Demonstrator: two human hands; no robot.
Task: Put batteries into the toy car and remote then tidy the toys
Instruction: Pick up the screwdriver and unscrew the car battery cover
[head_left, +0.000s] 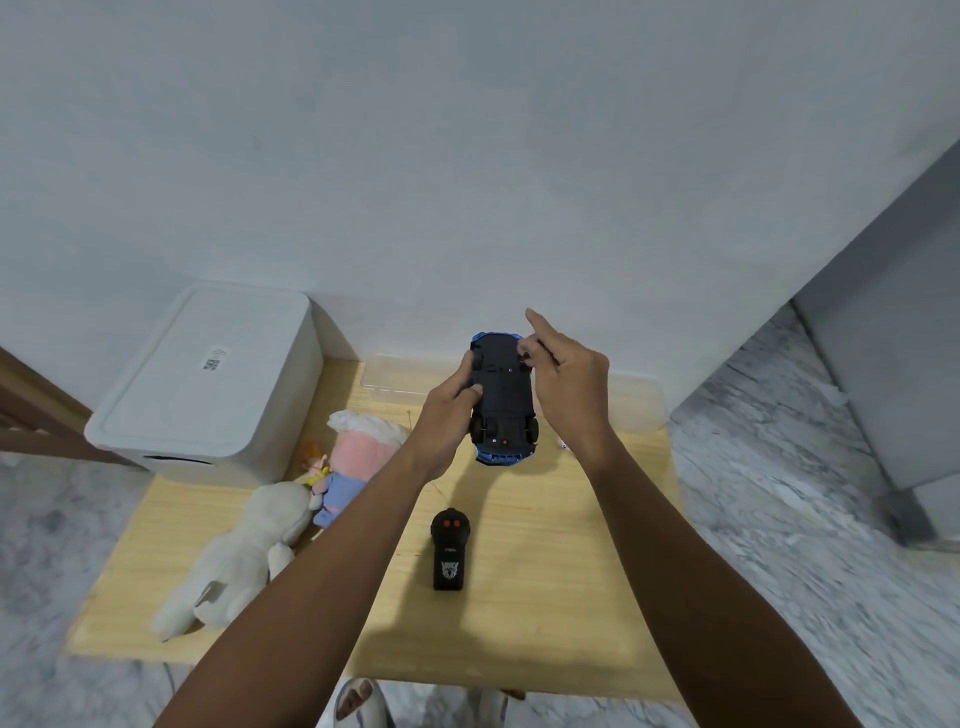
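Below the fingers, nearest the person: remote (450, 550), black with two red buttons, lying flat on the wooden surface (545, 597), its thin aerial running up toward the left wrist.
Down and left of the left fingers: white plush animal (244, 551) on its side, touching a pink and blue soft doll (347, 467) that reaches up toward the left wrist; a small orange-haired doll (316, 465) sits between them.
Left hand (451, 415): raised above the surface, fingers (470, 392) curled round the left flank of the toy car, thumb on the underside; it has hold of the car.
Toy car (503, 400): blue body, black chassis turned toward the camera, held off the surface between the two hands, one end pointing at the wall and the other toward the person.
Right hand (569, 387): at the car's far right corner, thumb and middle fingers (531, 347) pinched against the wheel area, index finger pointing up and free; whether they actually grip the car I cannot tell.
Just behind both hands: clear plastic box (636, 400), at the far edge of the surface.
Far left of the fingers: white lidded bin (213, 379), closed, with a small label on its lid, against the wall (467, 156).
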